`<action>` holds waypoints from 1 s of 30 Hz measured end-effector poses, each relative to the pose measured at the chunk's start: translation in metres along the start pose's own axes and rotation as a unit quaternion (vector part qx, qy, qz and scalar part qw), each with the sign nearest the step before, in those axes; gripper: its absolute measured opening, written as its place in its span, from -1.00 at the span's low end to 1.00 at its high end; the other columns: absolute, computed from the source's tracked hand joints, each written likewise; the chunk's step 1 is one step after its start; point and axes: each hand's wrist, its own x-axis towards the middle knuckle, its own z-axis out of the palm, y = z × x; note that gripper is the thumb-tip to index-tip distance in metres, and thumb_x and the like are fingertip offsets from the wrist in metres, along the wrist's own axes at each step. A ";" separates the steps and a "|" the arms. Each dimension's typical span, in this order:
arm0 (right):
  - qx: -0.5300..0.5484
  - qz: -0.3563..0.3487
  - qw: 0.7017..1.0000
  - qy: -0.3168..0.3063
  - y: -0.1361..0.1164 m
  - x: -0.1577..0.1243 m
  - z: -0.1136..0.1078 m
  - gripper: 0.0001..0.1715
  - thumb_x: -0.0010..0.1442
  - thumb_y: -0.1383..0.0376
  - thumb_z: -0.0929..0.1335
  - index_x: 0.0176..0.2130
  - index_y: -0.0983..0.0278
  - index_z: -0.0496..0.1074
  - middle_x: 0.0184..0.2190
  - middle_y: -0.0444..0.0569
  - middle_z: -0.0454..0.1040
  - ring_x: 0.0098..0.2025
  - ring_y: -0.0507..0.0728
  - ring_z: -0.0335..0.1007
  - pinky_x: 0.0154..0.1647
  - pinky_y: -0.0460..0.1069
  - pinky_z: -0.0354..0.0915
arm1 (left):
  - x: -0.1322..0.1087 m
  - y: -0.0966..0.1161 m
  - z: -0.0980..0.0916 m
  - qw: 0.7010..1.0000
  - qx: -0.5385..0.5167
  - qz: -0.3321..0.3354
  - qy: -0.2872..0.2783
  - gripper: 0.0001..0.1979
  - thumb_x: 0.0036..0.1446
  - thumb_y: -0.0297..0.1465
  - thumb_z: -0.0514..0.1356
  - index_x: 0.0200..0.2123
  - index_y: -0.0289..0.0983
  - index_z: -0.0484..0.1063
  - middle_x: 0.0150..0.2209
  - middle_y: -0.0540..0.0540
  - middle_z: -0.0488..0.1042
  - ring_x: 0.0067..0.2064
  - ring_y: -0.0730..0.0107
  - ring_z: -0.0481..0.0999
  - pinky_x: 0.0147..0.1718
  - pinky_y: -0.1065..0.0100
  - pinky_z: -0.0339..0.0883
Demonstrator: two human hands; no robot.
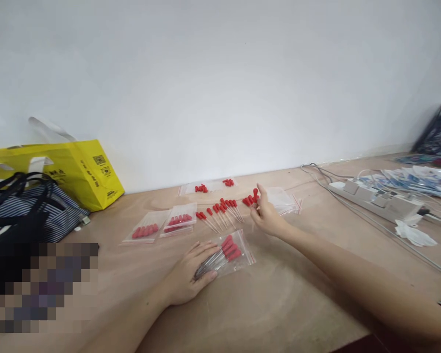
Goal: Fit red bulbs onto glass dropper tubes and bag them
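Note:
My left hand [191,274] is low in the centre, its fingers and thumb round a bunch of slim glass droppers [210,262]. Their red rubber bulbs [231,247] lie at a clear zip bag [248,250]; whether they are inside it or on top I cannot tell. Further right, my right hand [266,213] is closed at the fingertips on a red dropper bulb [256,192], beside a few more red bulbs [248,201]. Between the hands and the wall, several loose red-topped droppers [220,211] are fanned out on the wooden table [279,304].
Filled zip bags [145,230] lie to the left, and another bag [213,185] with red bulbs is near the wall. Flat zip bags [282,200] sit behind my right hand. A yellow bag [84,171] stands left; a power strip [378,201] with cables lies right.

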 end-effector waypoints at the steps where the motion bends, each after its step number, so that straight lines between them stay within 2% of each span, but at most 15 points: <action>1: 0.082 0.012 0.996 0.009 0.003 -0.009 -0.001 -0.17 0.07 0.37 0.20 0.18 0.30 -0.38 -0.42 -0.10 0.31 -0.54 0.01 0.28 -0.49 -0.06 0.27 | 0.001 0.001 0.000 1.000 0.004 -0.003 -0.001 -0.54 0.13 -0.25 0.00 0.11 -0.16 0.09 0.15 -0.09 0.14 0.17 0.21 0.08 0.14 0.02 -0.11; 4: 0.250 0.080 0.965 0.031 0.013 -0.030 0.007 -0.23 0.05 0.28 0.23 0.13 0.20 -0.28 -0.49 -0.22 0.25 -0.65 -0.06 0.20 -0.65 -0.13 0.20 | 0.002 0.003 0.000 1.000 0.010 -0.009 0.001 -0.55 0.13 -0.25 -0.01 0.10 -0.16 0.10 0.14 -0.08 0.16 0.17 0.20 0.08 0.14 0.03 -0.10; 7: 0.332 0.148 0.930 0.062 0.017 -0.041 0.019 -0.33 -0.01 0.20 0.27 0.01 0.22 -0.15 -0.56 -0.28 0.24 -0.64 -0.04 0.24 -0.63 -0.11 0.25 | 0.002 0.003 0.001 1.000 0.014 -0.009 0.002 -0.55 0.13 -0.24 -0.01 0.10 -0.16 0.10 0.14 -0.08 0.17 0.17 0.20 0.09 0.14 0.03 -0.09; 9: 0.368 0.176 0.911 0.066 0.014 -0.044 0.024 -0.37 -0.06 0.16 0.31 -0.08 0.22 -0.09 -0.58 -0.30 0.25 -0.63 -0.03 0.26 -0.61 -0.09 0.27 | 0.002 0.002 0.001 1.000 0.016 -0.011 -0.002 -0.55 0.13 -0.24 -0.01 0.10 -0.16 0.09 0.14 -0.09 0.17 0.17 0.20 0.08 0.14 0.03 -0.10; 13: 0.421 0.191 0.886 0.025 0.004 -0.049 0.021 -0.44 -0.09 0.11 0.35 -0.21 0.21 -0.03 -0.57 -0.27 0.30 -0.57 -0.01 0.32 -0.53 -0.07 0.31 | 0.003 0.003 0.001 1.000 0.019 -0.018 -0.006 -0.54 0.13 -0.24 -0.01 0.11 -0.18 0.08 0.14 -0.10 0.16 0.17 0.20 0.08 0.14 0.03 -0.10; 19: 0.461 0.233 0.856 -0.014 0.001 -0.052 0.017 -0.51 -0.14 0.18 0.40 -0.35 0.21 0.01 -0.54 -0.25 0.32 -0.54 -0.01 0.37 -0.49 -0.06 0.32 | 0.003 0.003 0.001 1.000 0.023 -0.016 -0.003 -0.54 0.14 -0.24 -0.02 0.11 -0.17 0.07 0.14 -0.09 0.16 0.17 0.21 0.08 0.13 0.03 -0.08; 25: 0.466 0.205 0.859 -0.043 0.001 -0.052 0.019 -0.44 -0.19 0.14 0.44 -0.36 0.22 0.03 -0.57 -0.27 0.35 -0.60 -0.03 0.35 -0.56 -0.09 0.31 | 0.004 0.003 0.001 0.999 0.036 -0.012 0.005 -0.54 0.14 -0.26 -0.01 0.11 -0.18 0.07 0.14 -0.10 0.16 0.16 0.22 0.09 0.11 0.05 -0.02; 30: 0.398 0.177 0.895 -0.100 0.002 -0.052 0.019 -0.50 -0.25 0.13 0.47 -0.44 0.27 0.14 -0.64 -0.28 0.34 -0.67 -0.08 0.28 -0.67 -0.17 0.24 | 0.005 0.003 0.000 0.999 0.049 -0.010 0.003 -0.54 0.13 -0.26 -0.01 0.11 -0.19 0.08 0.13 -0.10 0.18 0.15 0.21 0.11 0.10 0.03 0.01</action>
